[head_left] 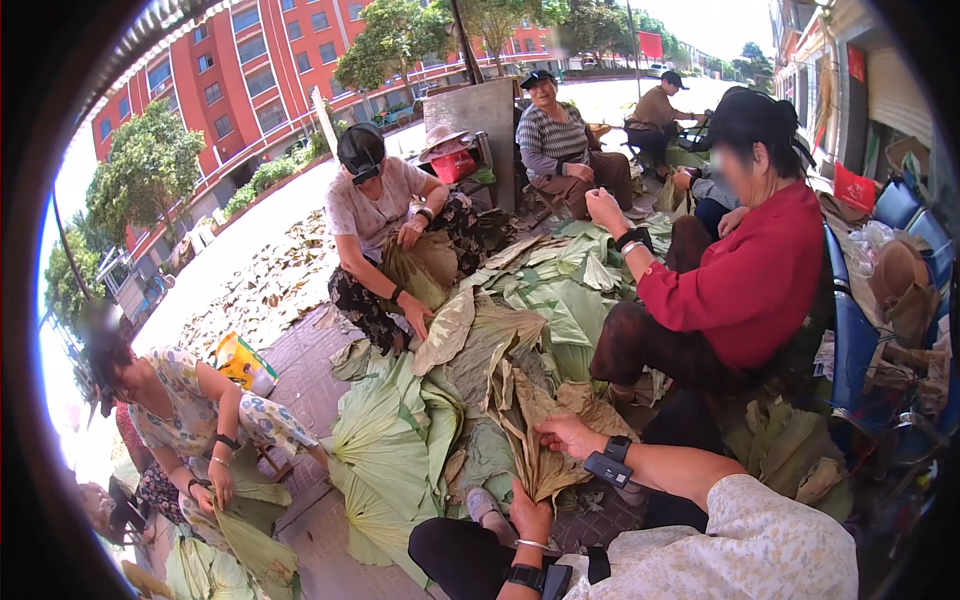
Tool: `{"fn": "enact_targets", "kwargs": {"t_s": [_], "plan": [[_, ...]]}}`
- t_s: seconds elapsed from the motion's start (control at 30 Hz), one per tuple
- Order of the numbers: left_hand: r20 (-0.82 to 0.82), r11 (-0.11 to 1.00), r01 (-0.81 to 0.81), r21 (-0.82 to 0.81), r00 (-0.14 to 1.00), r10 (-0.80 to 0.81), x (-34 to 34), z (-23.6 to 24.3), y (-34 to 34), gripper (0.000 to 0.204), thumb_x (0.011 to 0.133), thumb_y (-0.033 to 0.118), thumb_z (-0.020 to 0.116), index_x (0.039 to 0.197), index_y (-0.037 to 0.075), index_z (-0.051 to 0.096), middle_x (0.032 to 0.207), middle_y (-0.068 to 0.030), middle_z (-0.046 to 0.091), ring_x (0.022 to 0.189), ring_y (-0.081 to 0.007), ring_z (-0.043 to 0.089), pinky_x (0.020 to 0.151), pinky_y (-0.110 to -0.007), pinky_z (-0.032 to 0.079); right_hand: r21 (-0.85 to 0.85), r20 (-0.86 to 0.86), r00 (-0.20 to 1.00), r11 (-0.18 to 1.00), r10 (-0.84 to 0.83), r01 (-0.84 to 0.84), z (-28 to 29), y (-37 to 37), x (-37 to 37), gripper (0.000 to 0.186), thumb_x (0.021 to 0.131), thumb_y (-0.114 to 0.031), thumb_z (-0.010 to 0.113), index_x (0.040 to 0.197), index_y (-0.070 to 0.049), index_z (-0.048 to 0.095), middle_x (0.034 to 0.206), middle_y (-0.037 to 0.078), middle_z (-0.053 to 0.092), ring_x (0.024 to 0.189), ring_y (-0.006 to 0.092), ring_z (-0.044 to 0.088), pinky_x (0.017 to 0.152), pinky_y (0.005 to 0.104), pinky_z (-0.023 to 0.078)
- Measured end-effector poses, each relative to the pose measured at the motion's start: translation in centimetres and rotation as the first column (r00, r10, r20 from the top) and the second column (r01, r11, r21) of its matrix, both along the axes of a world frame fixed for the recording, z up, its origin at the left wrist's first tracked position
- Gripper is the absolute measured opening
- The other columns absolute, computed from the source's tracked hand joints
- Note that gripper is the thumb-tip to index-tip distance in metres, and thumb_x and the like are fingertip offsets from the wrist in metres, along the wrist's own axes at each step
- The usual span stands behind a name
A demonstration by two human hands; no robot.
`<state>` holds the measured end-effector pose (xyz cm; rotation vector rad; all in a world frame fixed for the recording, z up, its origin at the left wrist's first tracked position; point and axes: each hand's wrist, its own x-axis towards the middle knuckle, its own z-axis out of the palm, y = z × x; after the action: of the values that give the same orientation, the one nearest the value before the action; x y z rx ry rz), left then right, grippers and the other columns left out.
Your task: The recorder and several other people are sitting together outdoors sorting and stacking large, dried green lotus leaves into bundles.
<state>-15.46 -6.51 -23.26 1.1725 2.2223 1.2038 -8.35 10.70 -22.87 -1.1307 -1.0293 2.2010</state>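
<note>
A bunch of dried brown lotus leaves (545,405) stands partly folded in front of me, its narrow end toward my body. My left hand (530,517) is closed around that narrow lower end. Higher up on the right side, my right hand (571,436) grips the edge of the same leaves, the fingers partly hidden. Both wrists carry dark straps with devices. Just left of the bunch, large pale green lotus leaves (385,450) lie spread on the paving. More brown leaves (490,340) touch it on the far side.
Several people sit around the leaf pile: one in a red top (745,285) at right, others far and left, some handling leaves. Blue chairs (850,340) stand at the right edge. A yellow bag (240,362) rests at left, with drying leaves (270,285) beyond it.
</note>
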Motion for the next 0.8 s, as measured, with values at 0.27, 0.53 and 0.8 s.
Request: {"fn": "enact_targets", "kwargs": {"t_s": [0.27,0.53,0.8], "plan": [[0.162,0.963,0.124,0.240,0.973,-0.166,-1.1,-3.9,0.4,0.041,0.064,0.000,0.058,0.102,-0.005,0.047,0.083,-0.0274,0.059,0.082,-0.0442,0.056,0.068,-0.043,0.045,0.405,0.000,0.998,0.912,0.066,-0.060,3.8,-1.4,-2.7,0.016,0.077,-0.017,0.066,0.070,-0.006,0.058,0.062,-0.002,0.056,0.051,0.0049,0.049,0.045,0.0192,0.038],[0.151,0.949,0.286,0.135,0.940,-0.305,-0.9,-2.7,-0.3,0.046,0.067,0.011,0.068,0.104,-0.003,0.045,0.087,-0.0259,0.059,0.084,-0.0422,0.057,0.069,-0.042,0.046,0.348,0.059,0.988,0.924,0.145,-0.157,1.0,-2.1,-4.2,0.014,0.079,-0.018,0.063,0.080,-0.004,0.059,0.067,0.001,0.058,0.055,0.0058,0.054,0.047,0.0192,0.041],[-0.007,0.949,0.312,-0.053,0.950,-0.313,-1.0,-3.7,-0.5,0.063,0.067,0.017,0.066,0.118,-0.005,0.037,0.077,-0.0277,0.059,0.076,-0.0443,0.057,0.066,-0.046,0.046,0.867,0.480,0.861,0.059,0.167,-0.495,-1.4,-1.8,-3.0,0.027,0.080,-0.034,0.054,0.087,-0.010,0.064,0.086,0.005,0.063,0.084,0.0223,0.058,0.068,0.0374,0.046]]}}
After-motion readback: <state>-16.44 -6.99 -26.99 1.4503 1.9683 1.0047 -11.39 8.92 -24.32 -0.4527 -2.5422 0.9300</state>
